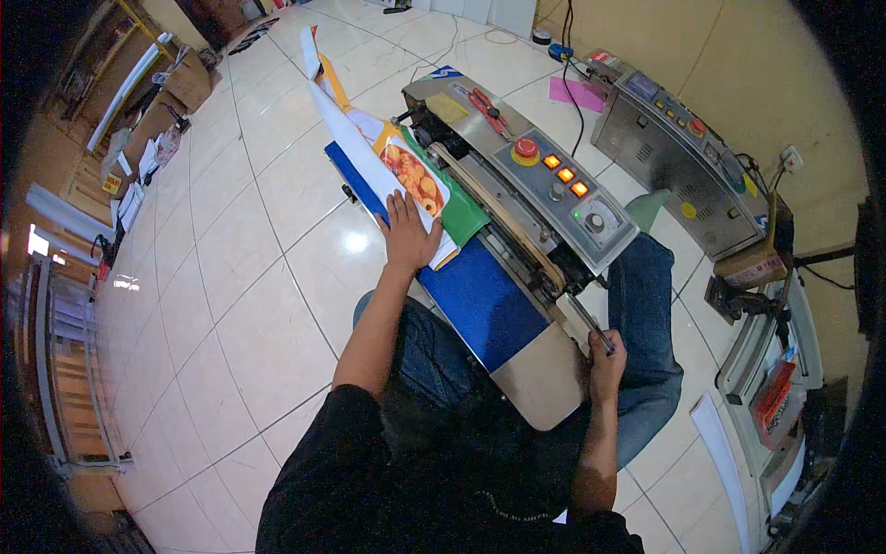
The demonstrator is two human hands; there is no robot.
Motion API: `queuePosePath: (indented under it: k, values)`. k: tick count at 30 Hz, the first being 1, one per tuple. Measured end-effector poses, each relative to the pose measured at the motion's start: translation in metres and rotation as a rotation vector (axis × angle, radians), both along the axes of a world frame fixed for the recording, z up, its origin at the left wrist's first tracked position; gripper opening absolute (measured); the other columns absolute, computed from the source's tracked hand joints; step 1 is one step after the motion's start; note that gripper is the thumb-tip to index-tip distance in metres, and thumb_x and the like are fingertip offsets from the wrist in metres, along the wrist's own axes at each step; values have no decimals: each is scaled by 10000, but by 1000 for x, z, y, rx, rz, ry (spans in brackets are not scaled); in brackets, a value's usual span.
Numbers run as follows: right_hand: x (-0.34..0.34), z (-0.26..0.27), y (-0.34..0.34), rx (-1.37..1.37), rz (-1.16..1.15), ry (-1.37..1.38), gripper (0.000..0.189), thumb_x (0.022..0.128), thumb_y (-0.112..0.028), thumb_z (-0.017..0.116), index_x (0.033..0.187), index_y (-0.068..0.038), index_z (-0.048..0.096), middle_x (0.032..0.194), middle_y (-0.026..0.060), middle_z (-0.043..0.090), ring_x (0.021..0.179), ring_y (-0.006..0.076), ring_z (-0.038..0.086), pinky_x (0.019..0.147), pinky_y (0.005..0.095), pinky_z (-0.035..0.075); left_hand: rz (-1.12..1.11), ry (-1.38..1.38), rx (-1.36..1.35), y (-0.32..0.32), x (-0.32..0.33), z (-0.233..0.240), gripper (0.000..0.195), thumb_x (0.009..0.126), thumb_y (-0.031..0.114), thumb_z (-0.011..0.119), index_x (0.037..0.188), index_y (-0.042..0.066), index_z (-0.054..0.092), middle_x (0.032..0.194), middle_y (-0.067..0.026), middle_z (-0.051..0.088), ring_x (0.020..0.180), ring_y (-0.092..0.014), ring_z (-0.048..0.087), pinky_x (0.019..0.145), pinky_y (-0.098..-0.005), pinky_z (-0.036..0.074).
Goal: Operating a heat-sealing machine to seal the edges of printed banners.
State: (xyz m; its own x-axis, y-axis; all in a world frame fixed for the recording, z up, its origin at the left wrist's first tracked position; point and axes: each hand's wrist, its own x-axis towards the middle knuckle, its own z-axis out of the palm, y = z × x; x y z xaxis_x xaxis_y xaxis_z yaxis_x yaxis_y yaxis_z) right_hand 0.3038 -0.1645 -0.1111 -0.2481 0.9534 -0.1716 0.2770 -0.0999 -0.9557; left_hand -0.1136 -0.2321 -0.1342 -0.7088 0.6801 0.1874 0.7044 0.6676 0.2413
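Note:
A continuous band sealing machine (526,201) with a metal housing, lit orange switches and a red stop button stands before me. My left hand (412,232) lies flat, fingers spread, on a printed plastic sheet or bag (415,176) in white, orange and green, with a food picture. Its green edge runs along the sealing belts, and it rests over the blue conveyor belt (484,298). My right hand (607,350) grips a thin metal guide or bar (588,320) at the machine's near end. Red-handled pliers (486,111) rest on the housing.
A second, similar machine (682,152) stands by the wall at the right, near a socket (791,159). A pink sheet (576,94) lies between the machines. Black cables hang at the top. An open toolbox (775,395) is at the right, and cardboard boxes (187,79) line the upper left.

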Motion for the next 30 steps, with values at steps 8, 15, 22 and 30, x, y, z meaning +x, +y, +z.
queuePosePath:
  k: [8,15,22,30]
  values:
    - [3,-12,-1,144,14,-8,252,905,-245,657,762,-105,504,627,-79,415,566,30,358,511,214,282,9,-38,-29,1,-12,6,845,887,523,438,1464,-42,188,1539,-239,158,1441,-375,100,1107,-632,45]
    - [1,-15,3,61,-1,-83,260,867,-261,669,792,-59,523,698,-2,492,697,126,434,654,284,377,15,-13,-11,3,-30,2,858,885,541,420,1460,-55,194,1535,-249,161,1445,-365,89,1112,-623,18]
    - [-6,-12,1,132,0,-18,285,905,-267,658,748,-101,487,642,-75,409,578,43,350,512,225,273,11,-8,-11,5,-45,0,854,887,558,403,1456,-51,220,1540,-238,158,1446,-365,83,1113,-618,4]
    - [-9,-6,0,38,-5,-21,263,875,-221,671,755,-83,481,669,-43,448,648,84,391,579,255,334,13,17,-57,8,-63,-1,853,886,566,400,1455,-47,229,1539,-243,154,1445,-368,81,1117,-611,5]
